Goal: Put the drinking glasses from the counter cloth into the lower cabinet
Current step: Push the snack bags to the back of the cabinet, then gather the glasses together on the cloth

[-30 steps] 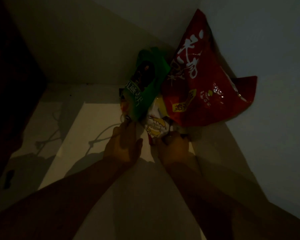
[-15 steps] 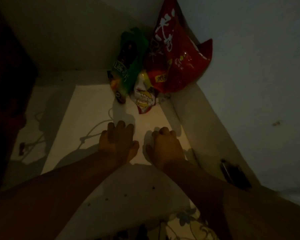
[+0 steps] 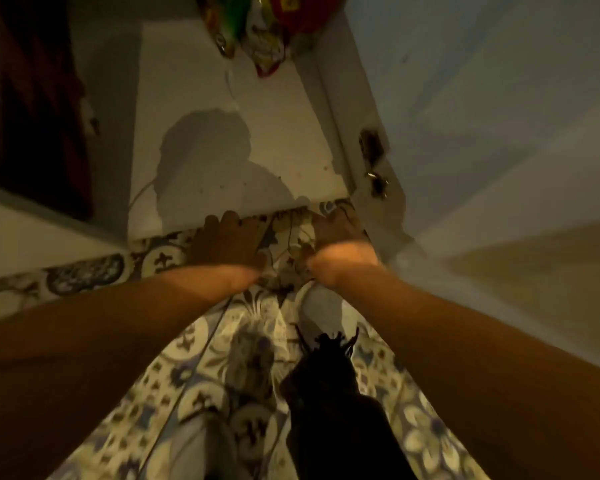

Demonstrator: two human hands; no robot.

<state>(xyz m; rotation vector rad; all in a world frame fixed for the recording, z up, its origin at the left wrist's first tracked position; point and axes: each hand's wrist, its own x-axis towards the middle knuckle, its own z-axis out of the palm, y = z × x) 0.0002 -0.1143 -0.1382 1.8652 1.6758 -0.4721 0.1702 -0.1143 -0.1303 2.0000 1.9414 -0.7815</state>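
**No legible writing in view**

Three snack bags sit at the top edge: a green bag, a white-and-yellow bag and a red bag. All carry printing, but it is blurred and cropped, so no word, brand or number can be read. The floor tiles show ornament only.

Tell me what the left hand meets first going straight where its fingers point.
The left hand looks free over the cabinet shelf, then likely meets the green snack bag at the back; depth unclear.
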